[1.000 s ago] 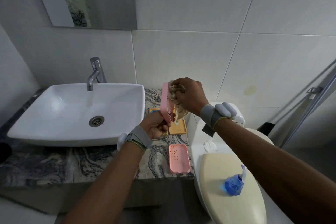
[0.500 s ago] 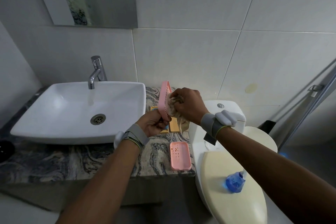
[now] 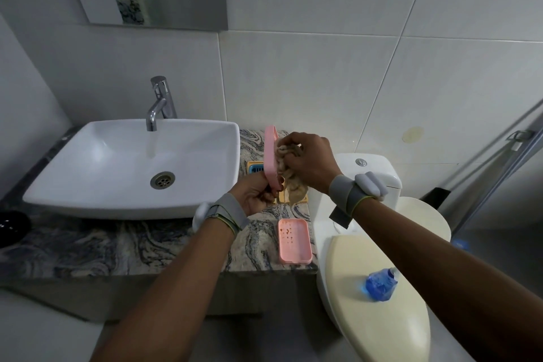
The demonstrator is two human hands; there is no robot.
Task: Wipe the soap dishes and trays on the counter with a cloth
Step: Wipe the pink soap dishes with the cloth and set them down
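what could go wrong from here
The left hand grips the upright pink dish only at its lower end while the right hand presses the cloth against it; it might slip out.
The other pink tray lies near the front edge of the counter; an arm could knock it off.

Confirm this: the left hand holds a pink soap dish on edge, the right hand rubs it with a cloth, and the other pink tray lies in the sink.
One error: the head view shows the other pink tray lying on the counter, not in the sink. Rest stands.
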